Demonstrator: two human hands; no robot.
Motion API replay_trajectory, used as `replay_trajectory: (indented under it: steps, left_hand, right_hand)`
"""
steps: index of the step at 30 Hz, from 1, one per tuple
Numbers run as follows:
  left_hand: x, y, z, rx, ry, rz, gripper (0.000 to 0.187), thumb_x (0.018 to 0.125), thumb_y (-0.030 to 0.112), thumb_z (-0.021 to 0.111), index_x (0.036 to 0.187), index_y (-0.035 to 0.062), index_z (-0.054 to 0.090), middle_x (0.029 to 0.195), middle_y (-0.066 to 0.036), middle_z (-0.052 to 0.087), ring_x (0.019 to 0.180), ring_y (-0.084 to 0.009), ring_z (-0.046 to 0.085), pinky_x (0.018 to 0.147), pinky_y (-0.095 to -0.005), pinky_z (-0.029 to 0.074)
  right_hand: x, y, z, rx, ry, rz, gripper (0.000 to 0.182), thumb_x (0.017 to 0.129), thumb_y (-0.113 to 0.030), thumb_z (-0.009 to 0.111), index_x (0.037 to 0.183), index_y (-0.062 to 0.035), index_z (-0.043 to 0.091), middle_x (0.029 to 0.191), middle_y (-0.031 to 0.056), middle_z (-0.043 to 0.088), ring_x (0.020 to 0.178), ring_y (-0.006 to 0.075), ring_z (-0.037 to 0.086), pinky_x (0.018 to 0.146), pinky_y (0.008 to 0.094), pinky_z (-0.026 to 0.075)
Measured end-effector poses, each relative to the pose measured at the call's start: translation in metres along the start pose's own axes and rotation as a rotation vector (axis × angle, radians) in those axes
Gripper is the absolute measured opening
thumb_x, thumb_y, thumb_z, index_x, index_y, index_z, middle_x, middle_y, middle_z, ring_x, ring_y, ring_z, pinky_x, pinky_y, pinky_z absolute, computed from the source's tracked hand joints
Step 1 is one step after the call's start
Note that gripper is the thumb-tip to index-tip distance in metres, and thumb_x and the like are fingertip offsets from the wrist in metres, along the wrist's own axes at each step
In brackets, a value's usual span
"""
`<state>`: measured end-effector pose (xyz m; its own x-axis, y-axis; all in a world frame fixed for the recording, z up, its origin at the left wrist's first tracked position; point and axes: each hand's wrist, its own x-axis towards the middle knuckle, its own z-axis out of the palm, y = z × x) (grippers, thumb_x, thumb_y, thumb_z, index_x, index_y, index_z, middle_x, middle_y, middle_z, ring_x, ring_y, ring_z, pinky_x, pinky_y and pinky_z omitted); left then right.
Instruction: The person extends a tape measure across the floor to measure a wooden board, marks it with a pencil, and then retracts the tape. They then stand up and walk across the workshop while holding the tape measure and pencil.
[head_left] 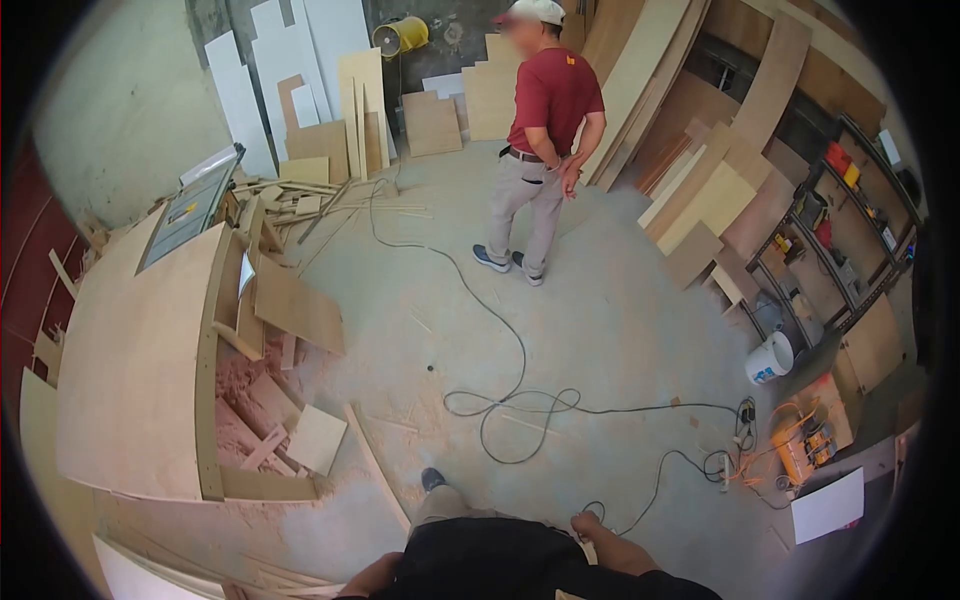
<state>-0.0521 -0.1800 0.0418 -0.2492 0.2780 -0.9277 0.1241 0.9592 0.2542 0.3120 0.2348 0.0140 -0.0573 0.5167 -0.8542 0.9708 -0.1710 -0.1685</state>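
At the bottom edge, my right hand point(597, 538) is beside my black shirt point(480, 560), its fingers curled closed. A pale sliver shows at that hand, and I cannot tell what it is. Just beyond it on the floor lies a small loop of dark cable point(594, 508). My left hand point(376, 577) hangs low at the other side of the shirt, its fingers hidden. The nearest thing to it is a long wood strip point(376, 465) lying on the floor. One of my shoes point(432, 479) shows ahead of me.
A person point(545, 130) stands ahead, hands behind the back. Power cord point(515, 340) snakes across the floor. Left is a plywood-topped table saw point(140, 370) with sawdust beneath. An orange compressor point(795, 450), white bucket point(769, 358) and tool shelf point(835, 235) line the right; boards point(432, 123) lean behind.
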Motion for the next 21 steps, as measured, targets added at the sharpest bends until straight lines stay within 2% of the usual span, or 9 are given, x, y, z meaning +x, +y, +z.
replay_trajectory:
  steps: [3, 6, 8, 11, 17, 21]
  left_hand:
    - [0.016, -0.007, -0.042, -0.036, -0.038, 0.009, 0.027, 0.080, 0.022, 0.055, 0.085, -0.0009, 0.068, 0.082, -0.021, 0.067, 0.078, -0.0336, 0.068, 0.066, -0.0427, 0.054]
    - [0.029, -0.004, -0.084, -0.047, -0.057, 0.028, 0.027, 0.080, 0.022, 0.056, 0.085, -0.0009, 0.068, 0.082, -0.021, 0.067, 0.077, -0.0335, 0.068, 0.065, -0.0427, 0.054]
    - [0.039, 0.000, -0.102, -0.052, -0.072, 0.042, 0.027, 0.080, 0.022, 0.056, 0.085, -0.0009, 0.068, 0.082, -0.021, 0.067, 0.077, -0.0335, 0.068, 0.065, -0.0426, 0.054]
    - [0.044, -0.001, -0.124, -0.072, -0.084, 0.061, 0.027, 0.080, 0.022, 0.056, 0.086, -0.0010, 0.068, 0.082, -0.021, 0.067, 0.077, -0.0334, 0.068, 0.065, -0.0425, 0.054]
    - [0.055, 0.010, -0.141, -0.152, -0.077, 0.054, 0.027, 0.079, 0.022, 0.057, 0.086, -0.0011, 0.068, 0.081, -0.021, 0.067, 0.077, -0.0333, 0.068, 0.064, -0.0424, 0.054]
    - [0.064, 0.038, -0.157, -0.204, -0.038, 0.037, 0.027, 0.079, 0.023, 0.057, 0.086, -0.0012, 0.068, 0.081, -0.021, 0.067, 0.076, -0.0332, 0.068, 0.063, -0.0423, 0.054]
  right_hand:
    - [-0.001, -0.086, 0.011, -0.063, -0.088, -0.141, 0.043, 0.081, -0.026, 0.047, 0.109, 0.0044, 0.059, 0.102, 0.0225, 0.063, 0.089, 0.0328, 0.065, 0.073, 0.0402, 0.053]
    - [0.010, -0.178, 0.032, -0.213, 0.043, -0.454, 0.035, 0.077, -0.031, 0.050, 0.089, -0.0018, 0.064, 0.086, 0.0204, 0.066, 0.080, 0.0371, 0.064, 0.074, 0.0441, 0.052]
    - [0.013, -0.230, 0.039, -0.338, 0.239, -0.584, 0.035, 0.076, -0.035, 0.051, 0.087, -0.0043, 0.065, 0.090, 0.0216, 0.065, 0.085, 0.0389, 0.063, 0.079, 0.0447, 0.050]
    - [0.004, -0.291, 0.033, -0.304, 0.198, -0.643, 0.034, 0.077, -0.036, 0.051, 0.086, -0.0055, 0.065, 0.090, 0.0208, 0.065, 0.087, 0.0394, 0.062, 0.079, 0.0457, 0.050]
    - [-0.001, -0.371, 0.010, -0.234, 0.273, -0.675, 0.033, 0.078, -0.035, 0.050, 0.086, -0.0062, 0.065, 0.090, 0.0223, 0.064, 0.087, 0.0398, 0.062, 0.078, 0.0457, 0.049]
    - [0.029, -0.417, 0.000, -0.258, 0.198, -0.715, 0.034, 0.078, -0.035, 0.050, 0.087, -0.0053, 0.065, 0.092, 0.0229, 0.064, 0.089, 0.0404, 0.062, 0.079, 0.0460, 0.049]
